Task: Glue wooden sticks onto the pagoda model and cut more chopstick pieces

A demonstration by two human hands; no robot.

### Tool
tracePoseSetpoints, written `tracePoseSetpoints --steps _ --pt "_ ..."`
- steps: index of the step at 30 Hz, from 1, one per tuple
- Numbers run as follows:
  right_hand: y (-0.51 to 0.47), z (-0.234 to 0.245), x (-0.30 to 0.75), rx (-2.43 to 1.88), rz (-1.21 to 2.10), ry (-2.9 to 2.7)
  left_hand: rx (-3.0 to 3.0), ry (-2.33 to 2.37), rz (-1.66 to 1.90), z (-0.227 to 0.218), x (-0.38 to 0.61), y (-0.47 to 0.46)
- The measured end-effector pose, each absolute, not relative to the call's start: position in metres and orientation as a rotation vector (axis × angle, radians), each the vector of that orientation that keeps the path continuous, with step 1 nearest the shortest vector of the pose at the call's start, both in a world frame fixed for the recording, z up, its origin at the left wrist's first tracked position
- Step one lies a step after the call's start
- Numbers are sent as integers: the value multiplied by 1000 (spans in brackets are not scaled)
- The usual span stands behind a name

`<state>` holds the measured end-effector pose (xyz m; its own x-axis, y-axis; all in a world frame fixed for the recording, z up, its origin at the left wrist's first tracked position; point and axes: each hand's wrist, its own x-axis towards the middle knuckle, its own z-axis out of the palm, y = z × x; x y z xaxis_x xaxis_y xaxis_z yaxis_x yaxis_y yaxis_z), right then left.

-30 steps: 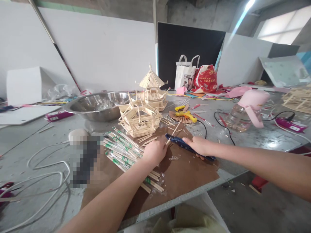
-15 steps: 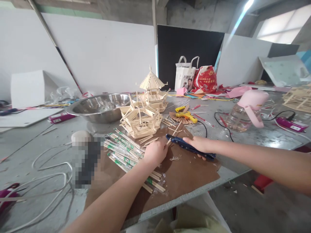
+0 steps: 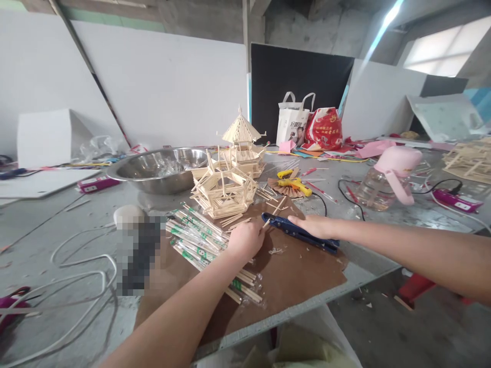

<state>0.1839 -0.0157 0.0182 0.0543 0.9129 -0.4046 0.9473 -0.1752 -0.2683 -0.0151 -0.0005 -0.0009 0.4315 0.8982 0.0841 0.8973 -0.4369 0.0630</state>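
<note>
My left hand point(image 3: 245, 239) is closed on a thin wooden chopstick point(image 3: 279, 206), which slants up and away from the fingers. Gripped in my right hand point(image 3: 312, 226) is a dark blue hand cutter point(image 3: 292, 228), its jaw end touching the chopstick just beyond my left fingertips. Part of the cutter's handles is covered by the hand. Under my left wrist lie several wrapped chopsticks point(image 3: 199, 232) in clear and green packaging. Brown sheeting point(image 3: 295, 276) spreads beneath both hands, with small pale scraps point(image 3: 275, 251) on it.
Behind my left hand stand an open stick framework point(image 3: 224, 191) and a roofed stick pavilion point(image 3: 241, 130). A steel basin point(image 3: 153, 181) is at the left, a yellow glue gun point(image 3: 295, 185) and a pink-lidded bottle point(image 3: 387, 179) to the right. White cable point(image 3: 103, 276) loops across the left side.
The camera view has shifted slightly. My right fingers, partly visible below the cutter before, are now hidden behind it. The chopstick and my left hand have hardly moved.
</note>
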Motion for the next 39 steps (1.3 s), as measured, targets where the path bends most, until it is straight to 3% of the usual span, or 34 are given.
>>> tracePoseSetpoints --steps 12,19,34,39 --pt "-23 21 177 2241 -401 1991 2645 1703 128 0 -14 -2" --pt "-11 31 172 2176 -667 2044 2666 1694 113 3 -14 -1" --pt "-14 4 173 2395 -397 2091 2660 1706 101 6 -13 0" --pt "-7 -8 178 2383 -572 2129 2668 1681 111 5 -13 1"
